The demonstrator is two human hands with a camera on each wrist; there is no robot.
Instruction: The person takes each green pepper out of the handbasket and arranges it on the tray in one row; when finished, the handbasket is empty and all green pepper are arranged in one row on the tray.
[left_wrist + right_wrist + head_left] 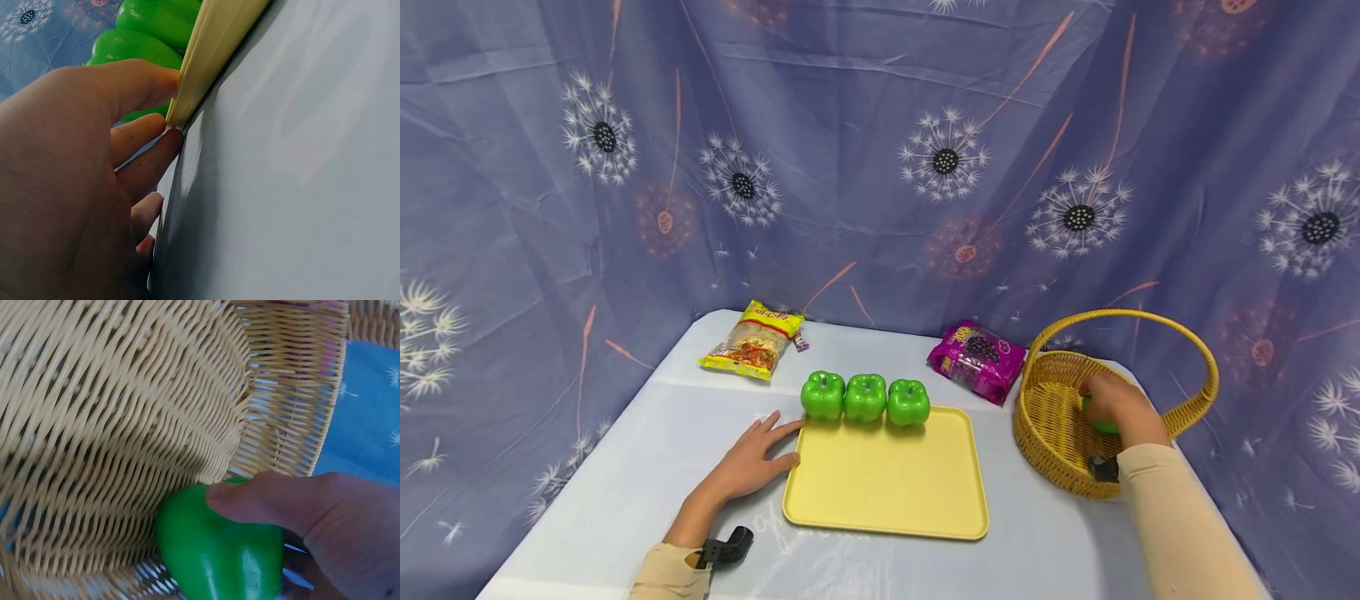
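Note:
Inside the wicker basket (1047, 417) at the right, my right hand (1122, 408) grips a green bell pepper (215, 544). The thumb lies over the pepper's top in the right wrist view, while the other fingers are mostly hidden behind it. My left hand (748, 458) rests at the left edge of the yellow tray (887, 487), fingers spread. Its thumb and fingertips touch the tray's rim in the left wrist view. Three more green bell peppers (865, 398) sit side by side in a row along the tray's far edge.
A yellow snack bag (754, 342) lies on the white table (700, 417) at the back left. Behind the tray to the right is a purple bag (977, 360), close to the basket. The basket's tall handle (1120, 314) arches over it. A dandelion-print curtain (850, 167) hangs behind.

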